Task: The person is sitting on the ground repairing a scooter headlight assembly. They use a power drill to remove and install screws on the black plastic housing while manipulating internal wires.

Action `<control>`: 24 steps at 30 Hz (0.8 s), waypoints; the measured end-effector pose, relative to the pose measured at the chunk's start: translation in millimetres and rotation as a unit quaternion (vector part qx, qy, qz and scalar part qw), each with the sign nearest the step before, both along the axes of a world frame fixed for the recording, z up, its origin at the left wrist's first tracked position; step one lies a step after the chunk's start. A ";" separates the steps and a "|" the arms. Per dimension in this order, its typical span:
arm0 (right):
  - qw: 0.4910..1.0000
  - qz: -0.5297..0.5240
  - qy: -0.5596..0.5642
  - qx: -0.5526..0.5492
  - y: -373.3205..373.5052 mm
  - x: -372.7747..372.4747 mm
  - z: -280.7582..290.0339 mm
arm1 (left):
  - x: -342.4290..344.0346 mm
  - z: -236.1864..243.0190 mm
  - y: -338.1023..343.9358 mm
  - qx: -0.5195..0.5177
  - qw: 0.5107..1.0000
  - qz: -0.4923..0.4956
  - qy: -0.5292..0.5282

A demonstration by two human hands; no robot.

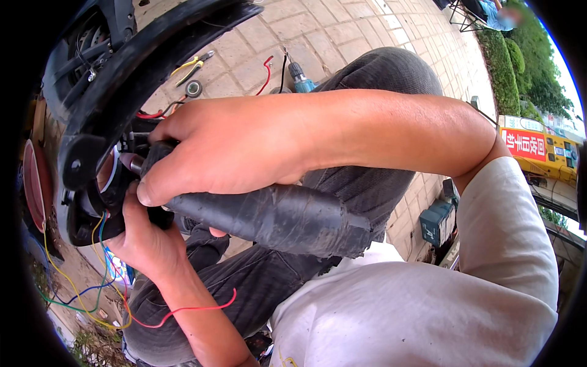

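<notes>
My right hand (pixel 214 150) reaches across from the right and is closed round the narrow end of a thick, tapered black cylinder (pixel 275 220). Its surface looks wrapped in tape, and its wide end is ragged. One fingertip shows below it. Close beneath, my left hand (pixel 150 238) is closed with its thumb up, against the dark inside of a curved black plastic housing (pixel 92 128). What its fingers grip is hidden. A short rod with a reddish-brown tip (pixel 130 161) sticks out by my right thumb. Loose yellow, green, blue and red wires (pixel 101 287) hang beside my left wrist.
On the paving lie yellow-handled pliers (pixel 194 66), a tape roll (pixel 193 88), a red wire (pixel 266 73) and a power drill (pixel 298 74). A dark battery-like box (pixel 438 221) stands right of my knee. At the far right is a yellow machine (pixel 559 150); a person sits in the distance.
</notes>
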State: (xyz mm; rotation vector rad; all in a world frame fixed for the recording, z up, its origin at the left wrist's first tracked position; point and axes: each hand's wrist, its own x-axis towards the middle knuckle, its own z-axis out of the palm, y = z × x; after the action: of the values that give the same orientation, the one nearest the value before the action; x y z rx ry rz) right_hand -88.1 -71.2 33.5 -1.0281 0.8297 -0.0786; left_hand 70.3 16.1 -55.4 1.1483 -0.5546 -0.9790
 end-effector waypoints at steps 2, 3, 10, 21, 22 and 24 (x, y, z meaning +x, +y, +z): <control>1.000 0.007 0.008 -0.003 -0.2 -0.8 -0.4 | -0.4 0.0 -0.2 0.003 1.000 0.005 -0.011; 1.000 0.004 0.014 -0.011 -0.1 -1.0 -0.7 | -0.7 0.1 -0.3 -0.005 1.000 0.004 -0.002; 0.999 -0.008 -0.005 -0.039 2.2 1.1 -3.5 | -3.3 1.4 -0.6 0.009 1.000 0.023 -0.017; 0.999 -0.010 0.001 -0.041 2.4 1.4 -3.5 | -5.0 3.9 -1.0 0.009 0.999 0.019 -0.025; 0.999 -0.008 0.000 -0.048 2.2 1.6 -3.6 | -5.3 4.2 -1.3 0.010 0.999 0.022 -0.024; 0.998 -0.008 -0.004 -0.056 2.2 1.7 -3.6 | -5.6 4.4 -1.7 0.012 0.999 0.028 -0.023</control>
State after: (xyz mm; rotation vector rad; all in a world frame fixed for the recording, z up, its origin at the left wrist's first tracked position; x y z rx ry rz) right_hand -86.4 -69.0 29.9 -1.1252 0.8335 -0.1433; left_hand 64.6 14.3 -51.0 1.2041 -0.5456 -0.9161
